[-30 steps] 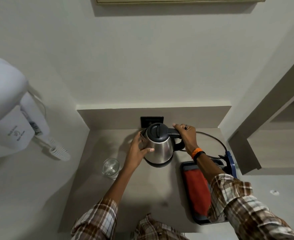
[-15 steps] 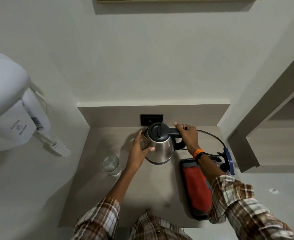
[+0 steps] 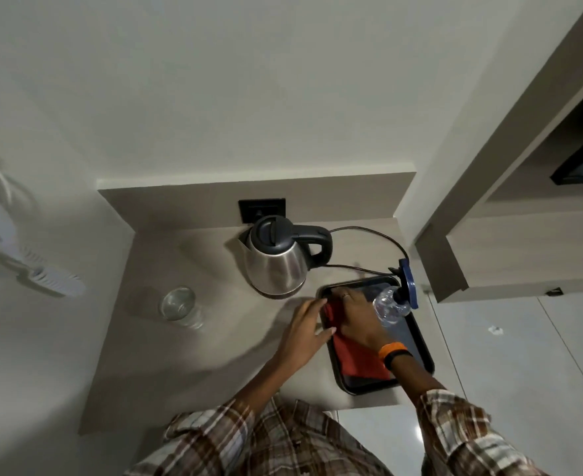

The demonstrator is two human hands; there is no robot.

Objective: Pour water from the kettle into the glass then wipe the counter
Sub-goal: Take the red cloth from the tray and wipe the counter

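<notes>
Kettle [image 3: 278, 261] standing upright on its base at the back of the counter [image 3: 194, 365], just below the black wall socket [image 3: 261, 210], handle pointing right, cord [image 3: 369, 235] looping off to the right. Glass [image 3: 179, 306] sitting well to the left of it, near the counter's left edge, nothing standing between the 2. Lying on the right: a dark tray [image 3: 423, 355] holding a red cloth [image 3: 355, 359], with a clear plastic bottle [image 3: 391, 307] and a blue clip-like piece [image 3: 409, 281] crowding its far end. Both hands reaching onto the cloth's far end. Left hand [image 3: 305, 333] resting at the tray's left rim, fingers extended and thumb touching the cloth edge; grip blurred, cannot tell whether pinching. Right hand [image 3: 357, 316] lying palm-down over the cloth, fingers curled at its far corner, orange band [image 3: 392, 348] on the wrist; cannot tell whether clamping the fabric. White wall-mounted appliance [image 3: 15, 146] hanging at far left, blurred.
</notes>
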